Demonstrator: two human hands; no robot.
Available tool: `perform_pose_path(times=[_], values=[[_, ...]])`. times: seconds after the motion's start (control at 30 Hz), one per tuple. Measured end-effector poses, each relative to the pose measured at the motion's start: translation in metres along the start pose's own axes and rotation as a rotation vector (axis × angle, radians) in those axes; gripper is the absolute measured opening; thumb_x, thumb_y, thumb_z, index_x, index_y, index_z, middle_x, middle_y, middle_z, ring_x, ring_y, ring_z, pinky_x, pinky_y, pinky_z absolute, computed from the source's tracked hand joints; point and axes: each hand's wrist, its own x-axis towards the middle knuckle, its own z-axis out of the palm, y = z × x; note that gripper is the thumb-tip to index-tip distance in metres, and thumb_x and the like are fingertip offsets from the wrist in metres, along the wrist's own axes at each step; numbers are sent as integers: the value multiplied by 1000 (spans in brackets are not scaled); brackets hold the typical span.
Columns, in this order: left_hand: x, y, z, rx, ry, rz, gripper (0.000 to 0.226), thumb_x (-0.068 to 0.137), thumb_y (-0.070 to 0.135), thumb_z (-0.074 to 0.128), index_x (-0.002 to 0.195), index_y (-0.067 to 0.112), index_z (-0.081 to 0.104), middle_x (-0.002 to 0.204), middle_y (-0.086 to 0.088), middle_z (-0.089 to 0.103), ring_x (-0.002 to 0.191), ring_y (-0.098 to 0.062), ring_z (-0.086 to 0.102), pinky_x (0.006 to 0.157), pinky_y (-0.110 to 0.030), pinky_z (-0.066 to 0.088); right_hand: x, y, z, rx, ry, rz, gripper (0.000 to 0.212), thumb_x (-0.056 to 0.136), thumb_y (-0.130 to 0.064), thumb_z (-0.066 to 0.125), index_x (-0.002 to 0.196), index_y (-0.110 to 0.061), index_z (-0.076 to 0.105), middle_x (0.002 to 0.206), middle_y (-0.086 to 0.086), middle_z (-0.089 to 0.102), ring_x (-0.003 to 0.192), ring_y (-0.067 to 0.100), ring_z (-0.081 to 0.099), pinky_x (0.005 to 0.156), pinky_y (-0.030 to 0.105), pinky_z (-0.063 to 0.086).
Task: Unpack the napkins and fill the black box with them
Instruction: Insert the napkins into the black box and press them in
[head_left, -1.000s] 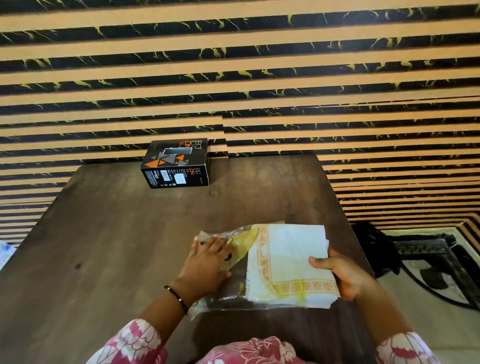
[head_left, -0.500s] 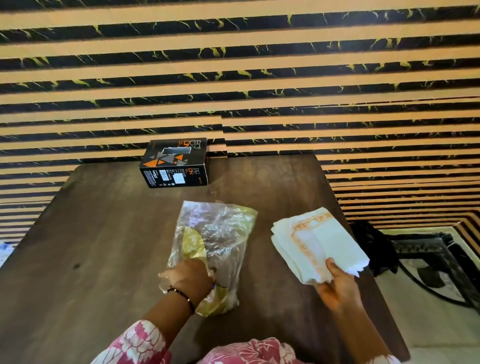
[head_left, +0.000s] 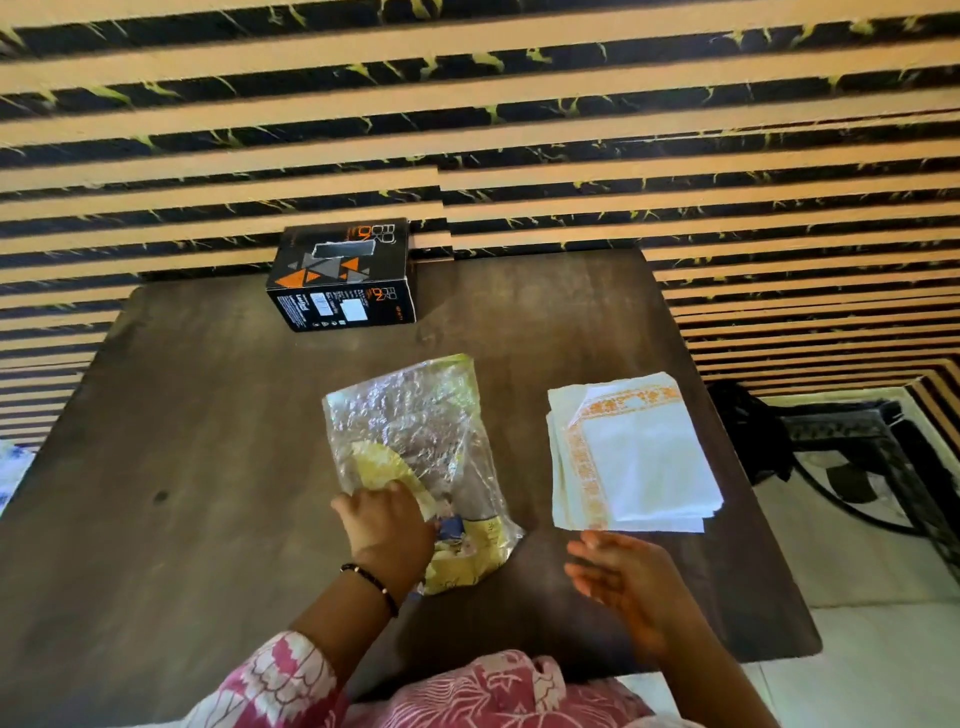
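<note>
A stack of white napkins (head_left: 634, 457) with orange patterned borders lies flat on the right side of the dark wooden table (head_left: 182, 441). Just below it, my right hand (head_left: 623, 582) hovers open and holds nothing. The clear plastic wrapper (head_left: 415, 441) with yellow print lies crumpled in the middle of the table, without the napkins. My left hand (head_left: 384, 525) grips its near end. The black box (head_left: 343, 275) with orange triangles stands at the table's far edge, against the wall, with a slot in its top.
A striped tan and black wall (head_left: 467, 130) rises right behind the table. To the right, beyond the table's edge, black metal furniture (head_left: 852, 441) stands on a pale tiled floor.
My right hand pulled the napkin stack out of the wrapper, carried it to the right, laid it on the table and let go. My left hand kept hold of the wrapper.
</note>
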Motion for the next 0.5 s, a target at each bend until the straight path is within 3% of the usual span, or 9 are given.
perform_pose_path(times=[0.1, 0.2, 0.3, 0.4, 0.5], values=[[0, -5, 13, -137, 131, 12, 58, 81, 58, 49, 117, 13, 45, 121, -8, 51, 113, -27, 46, 94, -42, 36, -6, 1, 39, -386, 16, -272, 9, 85, -7, 61, 86, -12, 69, 90, 16, 72, 72, 26, 67, 59, 31, 55], [2, -16, 37, -228, 294, 128, 51, 77, 45, 56, 113, 9, 49, 119, -13, 54, 110, -32, 49, 91, -49, 41, -1, 6, 82, -889, -47, -708, 22, 88, -28, 53, 106, -22, 64, 111, 4, 68, 101, 18, 63, 87, 34, 51], [4, -33, 56, -323, 350, 295, 59, 72, 33, 43, 125, 7, 41, 134, -19, 51, 128, -36, 33, 106, -56, 17, 16, 16, 123, -1307, 27, -988, 53, 87, -41, 39, 136, -22, 39, 147, 2, 41, 135, 22, 35, 110, 37, 27], [5, -64, 72, -425, 307, 320, 66, 76, 42, 36, 135, 11, 35, 142, -16, 44, 135, -28, 21, 109, -48, 3, 40, 33, 154, -1579, 99, -952, 68, 85, -50, 34, 143, -17, 25, 153, 3, 29, 141, 23, 20, 118, 38, 6], [14, -106, 91, -442, 235, 299, 65, 83, 53, 31, 140, 20, 29, 145, -10, 40, 136, -23, 19, 109, -47, 0, 54, 57, 182, -1729, 100, -821, 73, 84, -55, 33, 143, -11, 28, 151, 8, 32, 139, 25, 29, 111, 38, -1]])
